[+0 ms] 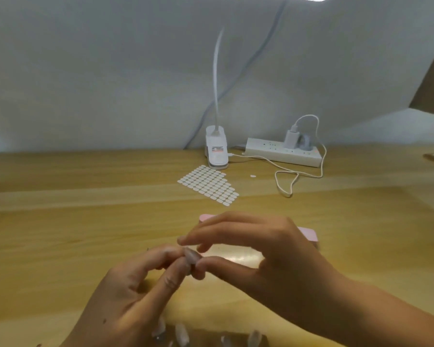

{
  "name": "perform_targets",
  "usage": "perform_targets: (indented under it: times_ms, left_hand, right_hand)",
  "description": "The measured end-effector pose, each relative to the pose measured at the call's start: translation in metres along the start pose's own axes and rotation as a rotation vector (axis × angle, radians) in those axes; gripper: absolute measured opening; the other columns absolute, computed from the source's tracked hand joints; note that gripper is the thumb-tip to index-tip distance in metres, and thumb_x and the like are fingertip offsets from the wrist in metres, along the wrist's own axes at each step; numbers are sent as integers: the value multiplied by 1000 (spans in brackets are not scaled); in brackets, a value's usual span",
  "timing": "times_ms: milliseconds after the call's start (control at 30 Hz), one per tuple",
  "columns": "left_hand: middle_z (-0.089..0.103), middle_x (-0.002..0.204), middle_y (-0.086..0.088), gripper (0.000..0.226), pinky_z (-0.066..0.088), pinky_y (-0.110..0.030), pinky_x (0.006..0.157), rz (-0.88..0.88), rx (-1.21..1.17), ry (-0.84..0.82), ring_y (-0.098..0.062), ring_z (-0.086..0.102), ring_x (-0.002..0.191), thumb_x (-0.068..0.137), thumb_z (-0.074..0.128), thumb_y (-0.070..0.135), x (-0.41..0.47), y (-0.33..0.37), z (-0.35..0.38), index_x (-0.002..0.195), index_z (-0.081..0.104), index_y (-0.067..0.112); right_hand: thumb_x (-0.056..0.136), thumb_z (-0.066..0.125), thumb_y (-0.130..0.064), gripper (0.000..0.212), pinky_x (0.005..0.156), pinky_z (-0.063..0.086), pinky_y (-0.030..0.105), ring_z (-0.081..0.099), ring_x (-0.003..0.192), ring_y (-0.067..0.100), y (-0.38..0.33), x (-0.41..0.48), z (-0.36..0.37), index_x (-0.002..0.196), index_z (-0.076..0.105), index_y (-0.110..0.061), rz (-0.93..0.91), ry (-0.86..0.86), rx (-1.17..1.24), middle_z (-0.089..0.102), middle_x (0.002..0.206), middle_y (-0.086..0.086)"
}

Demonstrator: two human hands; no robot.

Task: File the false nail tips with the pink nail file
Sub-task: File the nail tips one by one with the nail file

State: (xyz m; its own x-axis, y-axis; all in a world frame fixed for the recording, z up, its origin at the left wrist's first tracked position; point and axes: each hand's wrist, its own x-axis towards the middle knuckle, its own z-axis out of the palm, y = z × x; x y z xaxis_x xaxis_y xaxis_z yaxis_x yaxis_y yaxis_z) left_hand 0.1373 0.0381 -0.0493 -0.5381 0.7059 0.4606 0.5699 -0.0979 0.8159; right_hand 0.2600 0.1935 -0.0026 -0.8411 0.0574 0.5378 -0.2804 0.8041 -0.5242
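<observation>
A clear false nail tip is held just above the table, in the middle of the view. My left hand pinches it between thumb and forefinger from the left. My right hand meets it from the right, thumb under the tip and curled fingers just over it. The pink nail file lies flat on the table behind my right hand, with only its two ends showing. Several more false nail tips lie blurred along the bottom edge.
On the wooden table, a sheet of small white oval stickers lies beyond the hands. Behind it stand a white clip lamp and a power strip with a charger and a looping white cable. A shiny clear patch lies under my right hand.
</observation>
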Motion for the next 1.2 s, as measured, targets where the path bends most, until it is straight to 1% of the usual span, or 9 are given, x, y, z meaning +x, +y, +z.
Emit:
perform_targets:
  times_ms: [233,600,700,800,933,1000,1033,1133,1200]
  left_hand:
    - [70,81,19,43,46,-9,68,32,-15,-30,8,60,73,77,49,76,3,-1,1,88,71,41]
    - [73,86,4,60,49,-10,69,-36,-145,-3,-7,66,72,63,59,82,14,-2,-8,100,71,36]
    - [72,72,4,22,53,-13,60,-32,-329,21,-7,65,61,74,67,53,39,-1,-29,89,75,39]
    - [72,80,4,34,53,-15,62,-65,-243,-125,-12,66,71,78,60,20,54,-11,-60,101,70,44]
    - [74,95,10,57,49,-12,70,-375,-15,-510,-6,65,95,43,78,54,50,-15,-54,97,60,66]
    - [73,83,19,16,42,-14,61,-523,-52,-479,-2,63,92,72,49,59,28,-24,-45,72,61,69]
    - [73,75,20,38,38,-18,57,-542,-70,-449,-7,62,89,88,42,47,15,-31,-47,62,64,63]
    - [70,65,17,24,37,-11,53,-365,60,-512,2,52,63,66,49,61,8,-20,-37,60,71,52]
    - [70,76,16,51,40,-3,59,-240,74,-545,4,55,67,43,63,65,8,-5,-33,87,76,43]
  right_hand:
    - [88,72,-5,27,89,52,41,65,92,13,-2,7,-3,114,73,-13,-44,-61,35,71,100,0]
    - [83,78,-18,34,88,48,22,65,95,11,7,-15,-18,116,73,-23,127,-19,47,69,97,-9]
    - [82,78,-19,33,91,49,23,66,98,10,10,-22,-22,115,73,-21,178,13,111,69,95,-10]
    - [81,78,-20,33,90,50,26,67,95,13,14,-27,-24,113,74,-22,240,42,159,70,93,-11]
    - [79,80,-15,35,88,45,17,67,93,13,17,-33,-22,113,74,-24,282,53,187,71,93,-13]
    - [79,80,-18,36,88,46,17,67,93,15,18,-34,-22,113,73,-25,282,69,192,71,93,-12]
    - [78,79,-20,36,88,47,18,67,93,15,19,-35,-22,114,73,-25,278,77,190,71,93,-12]
    - [79,79,-25,37,88,48,18,67,93,14,19,-36,-23,115,71,-27,237,109,178,71,96,-17]
    - [81,74,-31,38,90,51,23,68,95,15,17,-36,-22,119,69,-32,207,123,187,71,98,-15]
